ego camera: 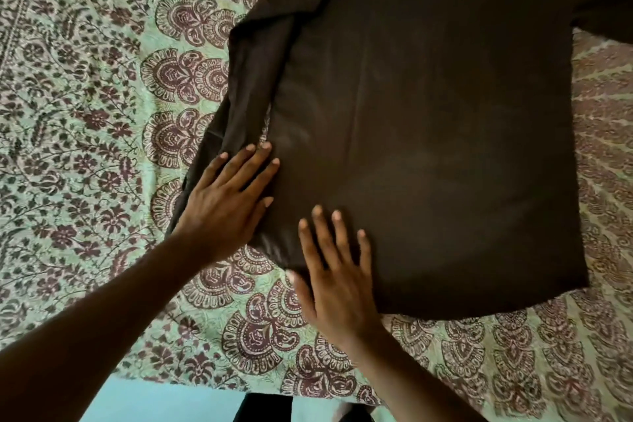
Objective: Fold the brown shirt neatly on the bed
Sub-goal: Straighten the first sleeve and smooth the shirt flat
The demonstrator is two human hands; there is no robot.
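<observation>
From the head camera, the only view given, the brown shirt [428, 147] lies spread flat on the bed [85, 113], over a green bedspread printed with maroon paisley and flowers. Its body fills the middle and right of the picture; the hem lies nearest the person, and the far end runs off the top edge. One sleeve trails away at the upper right, while the other side is turned in along the shirt's left edge, forming a long folded band.

The cloth looks thin, soft and light, with a faint sheen, so I judge it will drape and slide easily and hold a crease only if pressed. It has no stiffness of its own; lifted by one point it would sag and undo the fold. The best places to take hold seem to be the hem corners and the folded edge, pinched at two points well apart, with flat palms used for smoothing.

The left hand [226, 202] lies flat on the folded band near the lower left corner, fingers straight and slightly spread, fingertips [263, 147] touching the edge where the band meets the shirt's body. The right hand [337, 271] lies flat over the hem near that corner, fingers splayed and straight, pressing the cloth down. Neither hand grips anything; both rest open on the fabric
</observation>
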